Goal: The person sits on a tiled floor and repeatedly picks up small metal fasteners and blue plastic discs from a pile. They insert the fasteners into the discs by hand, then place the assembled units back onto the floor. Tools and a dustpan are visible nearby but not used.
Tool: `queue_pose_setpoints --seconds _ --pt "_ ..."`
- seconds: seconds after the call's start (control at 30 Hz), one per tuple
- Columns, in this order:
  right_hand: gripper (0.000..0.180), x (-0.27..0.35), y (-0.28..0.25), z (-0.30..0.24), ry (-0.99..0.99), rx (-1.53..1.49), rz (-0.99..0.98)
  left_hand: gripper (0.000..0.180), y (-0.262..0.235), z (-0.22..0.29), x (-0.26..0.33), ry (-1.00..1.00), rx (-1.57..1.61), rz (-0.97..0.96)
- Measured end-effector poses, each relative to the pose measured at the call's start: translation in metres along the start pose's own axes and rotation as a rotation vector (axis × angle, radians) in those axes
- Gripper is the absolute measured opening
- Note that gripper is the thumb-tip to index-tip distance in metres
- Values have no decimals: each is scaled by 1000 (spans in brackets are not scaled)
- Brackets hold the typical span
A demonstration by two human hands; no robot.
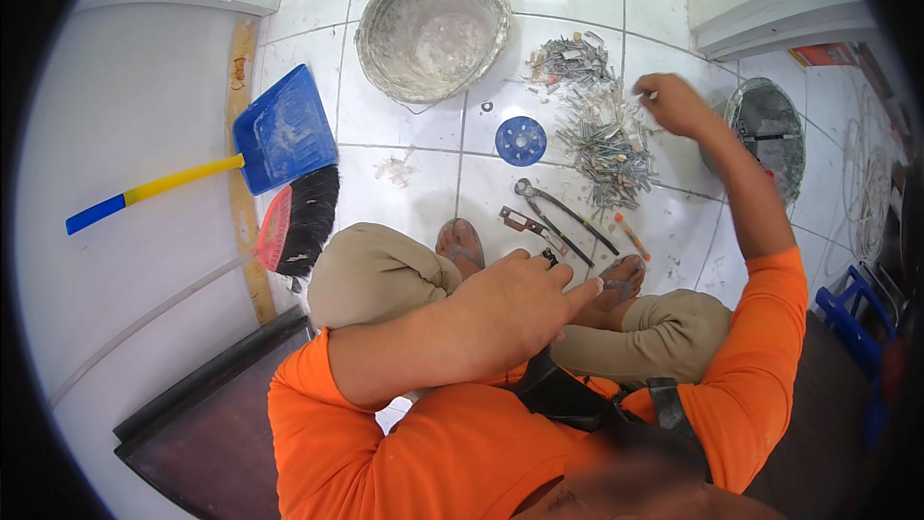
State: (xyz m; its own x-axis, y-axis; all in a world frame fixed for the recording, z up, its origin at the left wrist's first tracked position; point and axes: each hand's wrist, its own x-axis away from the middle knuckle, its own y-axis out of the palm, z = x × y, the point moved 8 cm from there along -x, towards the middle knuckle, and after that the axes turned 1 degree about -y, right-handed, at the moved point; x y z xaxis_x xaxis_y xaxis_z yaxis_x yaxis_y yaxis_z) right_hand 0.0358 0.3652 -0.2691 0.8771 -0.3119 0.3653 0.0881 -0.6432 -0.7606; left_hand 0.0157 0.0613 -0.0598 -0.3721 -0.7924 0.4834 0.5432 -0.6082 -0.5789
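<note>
My right hand (669,104) is beside the screw pile (608,162) on the floor (399,217), left hand (520,300) nearer me; fingers bent, can't tell if pinching. Probably mid-picking; next grab wants a fine pinch.

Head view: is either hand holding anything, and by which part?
Cannot tell for either: the right hand curls near the grey metal fastener pile; the left hand hides its palm.
</note>
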Motion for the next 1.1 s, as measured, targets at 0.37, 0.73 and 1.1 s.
queue_pose_setpoints --seconds 0.37,0.73,1.1 --pt "22 -6 79 44 272 56 95 51 -20 5 28 129 30 267" --pt "30 -23 126 102 456 -333 41 68 -18 3 26 77 95 149" --pt "13 -11 113 55 606 -1361 -269 65 -16 5 14 56 73 85"
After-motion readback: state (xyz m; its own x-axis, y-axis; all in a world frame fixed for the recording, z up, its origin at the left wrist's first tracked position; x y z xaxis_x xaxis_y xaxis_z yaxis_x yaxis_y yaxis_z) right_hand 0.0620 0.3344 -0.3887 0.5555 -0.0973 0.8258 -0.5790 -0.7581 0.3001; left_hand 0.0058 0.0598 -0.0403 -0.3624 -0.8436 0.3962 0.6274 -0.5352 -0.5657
